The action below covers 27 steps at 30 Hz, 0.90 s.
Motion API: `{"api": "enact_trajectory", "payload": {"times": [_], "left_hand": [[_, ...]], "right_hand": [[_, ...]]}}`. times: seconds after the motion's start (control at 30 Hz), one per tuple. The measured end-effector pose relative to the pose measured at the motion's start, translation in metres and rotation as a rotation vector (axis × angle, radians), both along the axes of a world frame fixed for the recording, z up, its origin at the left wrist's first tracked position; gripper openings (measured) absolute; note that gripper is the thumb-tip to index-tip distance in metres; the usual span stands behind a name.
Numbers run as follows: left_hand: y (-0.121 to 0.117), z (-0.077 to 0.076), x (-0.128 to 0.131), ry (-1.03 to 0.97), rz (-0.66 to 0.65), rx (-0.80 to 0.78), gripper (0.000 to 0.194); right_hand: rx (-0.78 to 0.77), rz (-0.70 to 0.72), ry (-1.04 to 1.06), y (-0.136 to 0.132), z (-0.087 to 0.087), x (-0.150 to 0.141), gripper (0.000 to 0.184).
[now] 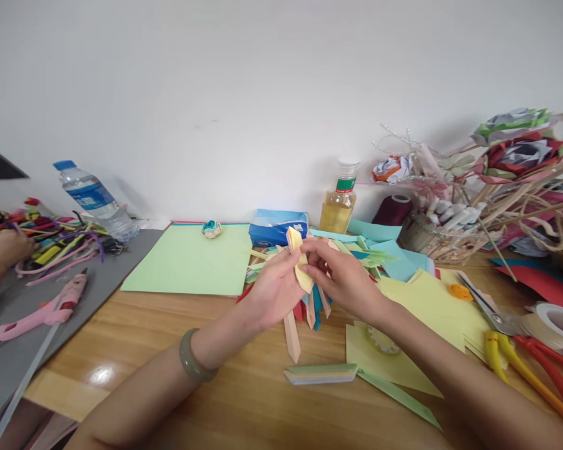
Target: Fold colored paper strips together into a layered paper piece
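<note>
A small folded strip of yellow paper [303, 279] is held up between my two hands at the middle of the table. My left hand [276, 289], below a green bangle [191, 356], grips it from the left with the palm turned up. From the right, my right hand [344, 275] pinches the same strip between thumb and fingers. Behind and under the hands lies a heap of folded strips in red, blue, green and peach, one peach strip [291, 337] pointing toward me. A stack of folded green strips [319, 374] rests in front.
Light green paper [187, 259] carries a small paper rosette [211, 229]. Behind stand a blue tissue pack [276, 228] and a glue bottle [338, 209]. At right are scissors [496, 322], tape [556, 325] and paper flowers [520, 153]. Another person's hand [9, 247] and a pink glue gun [37, 319] are left.
</note>
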<state>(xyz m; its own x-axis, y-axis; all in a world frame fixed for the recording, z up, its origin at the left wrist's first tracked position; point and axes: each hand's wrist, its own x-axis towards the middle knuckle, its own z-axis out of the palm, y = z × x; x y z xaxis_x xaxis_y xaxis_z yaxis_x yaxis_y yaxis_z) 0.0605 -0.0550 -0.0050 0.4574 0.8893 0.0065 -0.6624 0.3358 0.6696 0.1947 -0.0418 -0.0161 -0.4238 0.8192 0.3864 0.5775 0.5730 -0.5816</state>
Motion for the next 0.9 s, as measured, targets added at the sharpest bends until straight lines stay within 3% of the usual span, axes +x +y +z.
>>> {"api": "enact_trajectory", "payload": {"times": [0.13, 0.33, 0.47, 0.6, 0.7, 0.9], "left_hand": [[-0.002, -0.004, 0.001, 0.098, 0.08, 0.031, 0.017], [0.001, -0.016, 0.001, 0.398, 0.321, 0.097, 0.012], [0.003, -0.021, -0.002, 0.513, 0.291, 0.163, 0.02], [0.002, -0.017, -0.002, 0.659, 0.266, 0.197, 0.025], [0.0, -0.014, -0.002, 0.694, 0.208, 0.245, 0.02], [0.0, -0.016, -0.004, 0.768, 0.179, 0.341, 0.022]], "right_hand": [[-0.004, -0.007, 0.006, -0.002, -0.001, 0.0, 0.023], [-0.044, 0.028, -0.016, -0.004, 0.001, 0.001, 0.025], [-0.041, 0.004, -0.008, -0.004, 0.006, 0.003, 0.024], [-0.022, -0.133, 0.125, -0.002, 0.01, 0.006, 0.021], [-0.092, -0.164, 0.226, -0.001, 0.013, 0.006, 0.025], [-0.282, -0.093, 0.291, 0.0, 0.021, 0.005, 0.018]]}}
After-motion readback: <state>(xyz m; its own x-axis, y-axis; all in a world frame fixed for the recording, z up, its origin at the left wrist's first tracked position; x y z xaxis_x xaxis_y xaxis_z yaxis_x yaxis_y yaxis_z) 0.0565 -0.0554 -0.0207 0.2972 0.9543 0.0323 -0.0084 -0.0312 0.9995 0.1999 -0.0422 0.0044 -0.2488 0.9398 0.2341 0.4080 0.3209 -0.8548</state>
